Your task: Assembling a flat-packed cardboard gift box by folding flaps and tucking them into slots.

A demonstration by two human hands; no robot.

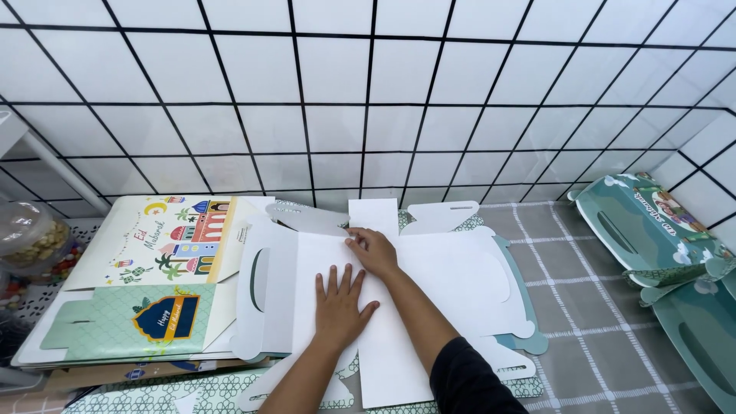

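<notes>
Left hand (340,300) lies flat, fingers spread, pinning the white die-cut box blank (429,284) to the counter (583,307). Right hand (373,249) sits just ahead of it, fingertips pressing a crease near the top flap; nothing grasped, grip open on both. Progress looks early: blank lies unfolded, printed side down, on more flat ones whose count is unclear. Left of the hands: one stack of printed blanks (146,284). Far right: two or three green folded carriers (652,230).

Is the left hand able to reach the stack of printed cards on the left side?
Probably yes. The left hand lies flat on the white cardboard, and the printed cards lie just beside it, with nothing between them.
</notes>
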